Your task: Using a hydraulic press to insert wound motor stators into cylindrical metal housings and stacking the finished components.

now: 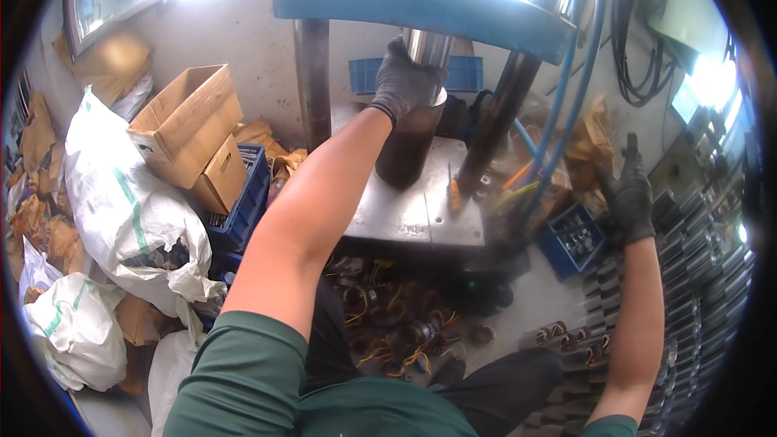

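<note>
Dark cylinder [406, 150], beyond your right hand [631, 201] with fingers spread near the blue bin [552, 249], stands on the steel plate [388, 214]. Your left hand [405, 82] curls at the shiny cylinder [433, 49] above, grip indiscernible; best keep fingertips off the joint.

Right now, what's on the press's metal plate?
A dark cylinder and an orange-handled tool. Small things by its right edge are unclear. The cylinder and left forearm cover parts of the plate.

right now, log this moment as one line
left hand: gloved, against shiny metal cylinder | overhead: blue press crossbeam | right hand: gloved, open, near blue bin
</note>
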The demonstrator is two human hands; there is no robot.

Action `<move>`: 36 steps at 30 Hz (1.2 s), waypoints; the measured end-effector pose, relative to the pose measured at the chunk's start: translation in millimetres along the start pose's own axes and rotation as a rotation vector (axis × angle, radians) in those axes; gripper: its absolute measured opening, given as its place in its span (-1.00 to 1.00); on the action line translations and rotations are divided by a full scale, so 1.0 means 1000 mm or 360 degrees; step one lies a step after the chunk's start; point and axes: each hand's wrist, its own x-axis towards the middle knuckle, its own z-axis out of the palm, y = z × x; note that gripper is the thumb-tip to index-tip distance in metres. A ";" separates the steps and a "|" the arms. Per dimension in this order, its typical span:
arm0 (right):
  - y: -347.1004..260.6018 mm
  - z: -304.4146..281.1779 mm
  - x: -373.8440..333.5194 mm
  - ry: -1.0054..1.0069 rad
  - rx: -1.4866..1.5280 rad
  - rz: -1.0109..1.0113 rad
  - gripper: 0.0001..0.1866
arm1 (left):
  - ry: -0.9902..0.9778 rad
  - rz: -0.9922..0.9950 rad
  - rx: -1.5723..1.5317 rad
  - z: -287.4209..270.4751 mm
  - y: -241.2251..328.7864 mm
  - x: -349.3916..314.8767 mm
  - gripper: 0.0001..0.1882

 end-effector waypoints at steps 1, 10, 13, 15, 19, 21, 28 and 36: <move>-0.001 0.000 0.000 0.0003 0.0003 -0.0014 -0.17 | -0.0004 -0.0017 -0.0043 -0.006 -0.001 -0.003 -0.41; 0.000 -0.030 -0.063 -0.0132 -0.0006 -0.0405 -0.55 | 0.0321 0.0743 0.0788 0.043 0.019 -0.185 -0.42; -0.023 -0.058 -0.113 -0.0146 0.0028 -0.0561 -0.59 | 0.0338 0.0163 -0.0109 0.023 -0.004 -0.233 -0.31; -0.037 -0.068 -0.148 -0.0320 0.0004 -0.0663 -0.57 | 0.0571 -0.0163 -0.0177 -0.012 -0.026 -0.250 -0.31; -0.115 -0.070 -0.175 -0.0672 -0.0169 -0.0837 -0.49 | 0.1009 -0.0688 -0.0398 -0.040 -0.048 -0.262 -0.37; -0.160 -0.043 -0.173 -0.0681 0.0115 -0.0801 -0.47 | 0.1049 -0.0681 -0.0415 -0.048 -0.054 -0.262 -0.36; -0.270 0.098 -0.119 -0.0465 0.0548 -0.0597 -0.11 | 0.0903 -0.0533 -0.0262 -0.054 -0.043 -0.259 -0.32; -0.296 0.194 -0.120 -0.0828 0.1399 -0.0323 0.01 | 0.1237 0.0161 0.0901 -0.091 -0.009 -0.232 -0.15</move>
